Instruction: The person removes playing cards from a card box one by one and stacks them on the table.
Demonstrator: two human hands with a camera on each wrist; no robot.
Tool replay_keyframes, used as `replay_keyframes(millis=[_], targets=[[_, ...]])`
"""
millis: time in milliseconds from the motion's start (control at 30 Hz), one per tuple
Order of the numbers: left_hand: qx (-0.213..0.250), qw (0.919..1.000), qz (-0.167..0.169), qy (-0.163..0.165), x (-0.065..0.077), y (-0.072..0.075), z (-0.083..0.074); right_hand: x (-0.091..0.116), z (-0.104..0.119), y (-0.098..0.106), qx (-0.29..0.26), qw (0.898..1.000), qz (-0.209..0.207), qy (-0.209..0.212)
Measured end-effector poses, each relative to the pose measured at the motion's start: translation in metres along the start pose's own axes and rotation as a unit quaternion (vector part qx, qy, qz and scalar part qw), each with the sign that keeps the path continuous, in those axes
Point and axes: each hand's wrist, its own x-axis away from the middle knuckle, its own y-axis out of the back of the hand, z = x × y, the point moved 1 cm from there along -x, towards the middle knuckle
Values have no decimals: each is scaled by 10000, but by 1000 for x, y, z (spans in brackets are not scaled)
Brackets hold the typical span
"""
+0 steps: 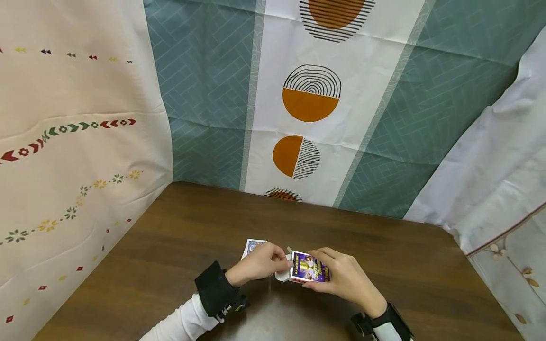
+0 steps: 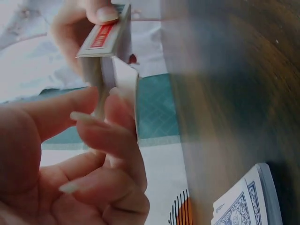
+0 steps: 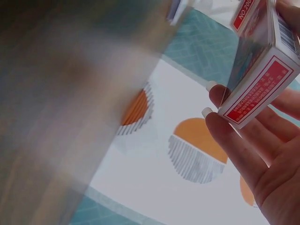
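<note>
Cards (image 1: 253, 246) with blue-patterned backs lie stacked on the brown surface (image 1: 204, 222), just to the far side of the left hand (image 1: 261, 261), whose bent fingers reach the open end of a purple card box (image 1: 313, 269); whether they pinch its flap (image 2: 126, 80) cannot be told. The right hand (image 1: 343, 274) clamps the box above the surface.

Count: 2 hands (image 1: 261, 261) (image 1: 344, 275), 1 card box (image 1: 310, 268), 1 card pile (image 2: 243, 201) (card count unclear), 2 wrist straps (image 1: 213, 286) (image 1: 390, 321), 1 worktop (image 1: 170, 265), 4 printed circles (image 1: 310, 105) on back cloth (image 1: 200, 94).
</note>
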Motion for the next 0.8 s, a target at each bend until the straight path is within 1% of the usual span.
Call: replay_keyframes(millis=[200,400,500,600,700,800], targets=[[164,9998,-64,-46,3,-3,-1,-3,8,8,96,9997,-167,140],[110,9997,-165,-126,6,-5,-4,-3,15,15,270,9988,-354,226],[272,9994,-105,-165,6,-3,-5,-4,16,17,301,9986,-365,216],[457,9989,16,-115,5,-1,-5,-5,15,18,267,9990,-313,148],[636,9979,133,21,3,1,-4,-5,14,18,226,9994,-266,81],[678,9974,224,111,1,3,-4,-5,12,18,209,9995,-257,22]])
